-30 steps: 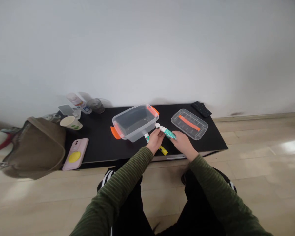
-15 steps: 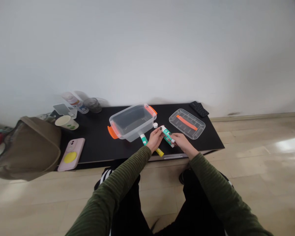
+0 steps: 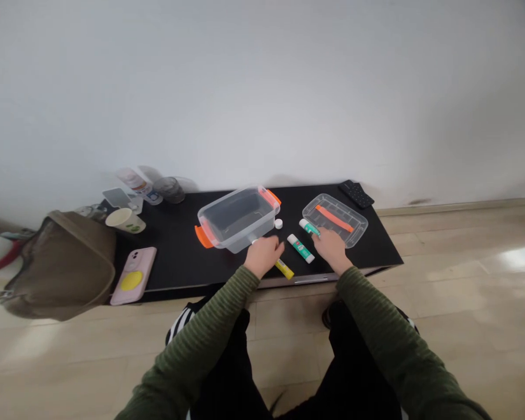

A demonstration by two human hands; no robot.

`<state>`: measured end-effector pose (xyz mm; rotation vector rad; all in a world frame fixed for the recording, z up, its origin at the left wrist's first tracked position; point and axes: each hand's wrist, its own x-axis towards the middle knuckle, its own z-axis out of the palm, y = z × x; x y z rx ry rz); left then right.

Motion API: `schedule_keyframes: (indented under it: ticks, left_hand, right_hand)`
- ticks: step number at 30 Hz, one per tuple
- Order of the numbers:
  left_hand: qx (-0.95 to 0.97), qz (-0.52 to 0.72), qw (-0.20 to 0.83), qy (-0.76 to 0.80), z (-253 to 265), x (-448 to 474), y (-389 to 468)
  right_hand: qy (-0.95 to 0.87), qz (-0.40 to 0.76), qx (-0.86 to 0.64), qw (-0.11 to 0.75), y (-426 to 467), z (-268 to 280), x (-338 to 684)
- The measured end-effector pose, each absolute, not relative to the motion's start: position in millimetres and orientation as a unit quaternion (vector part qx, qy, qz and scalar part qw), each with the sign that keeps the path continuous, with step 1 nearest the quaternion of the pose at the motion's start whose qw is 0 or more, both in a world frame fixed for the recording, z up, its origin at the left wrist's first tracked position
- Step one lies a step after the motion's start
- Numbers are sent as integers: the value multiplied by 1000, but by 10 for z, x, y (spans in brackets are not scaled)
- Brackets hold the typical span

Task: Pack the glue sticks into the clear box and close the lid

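Note:
My right hand (image 3: 331, 251) is closed on a green-and-white glue stick (image 3: 308, 226), whose white end points up and left beside the clear lid. A second glue stick (image 3: 301, 248) lies on the black tabletop between my hands. My left hand (image 3: 263, 255) is curled over another glue stick, of which only a bit of the white end (image 3: 254, 241) shows by the box; its fingertips are mostly hidden. A yellow stick (image 3: 284, 269) lies partly under that hand, near the front edge. Behind stands a small white cap (image 3: 279, 223).
An open clear plastic box (image 3: 238, 236) with orange clips stands behind my left hand. Its lid (image 3: 359, 224) lies to the right, near a black remote (image 3: 356, 193). At left are a pink phone (image 3: 133, 274), paper cup (image 3: 126, 220), glass (image 3: 169, 189), spray can (image 3: 140, 185) and brown bag (image 3: 74, 262).
My hands have moved apart. My left hand went left onto the glue stick by the box. My right hand shifted right with a glue stick, and another now lies uncovered between them.

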<state>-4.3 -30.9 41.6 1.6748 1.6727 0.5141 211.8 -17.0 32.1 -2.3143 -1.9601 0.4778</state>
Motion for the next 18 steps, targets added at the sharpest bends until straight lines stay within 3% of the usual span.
schedule_keyframes:
  ticks: [2,4,7,18]
  left_hand:
    - [682,38,350,641,446,-92,-529]
    - [708,-30,308,636,413,-55,-698]
    - [724,-34,254,641,315,82,-801]
    - [727,2,232,647,152,513,-536]
  right_hand:
    - [-641,153,-752,20,-174,293,2076]
    - [-646,147,-749,12,-182,265,2034]
    - [-650,141,-747,7,-199,227,1988]
    - [-673,135,-727,9,-274,38,2062]
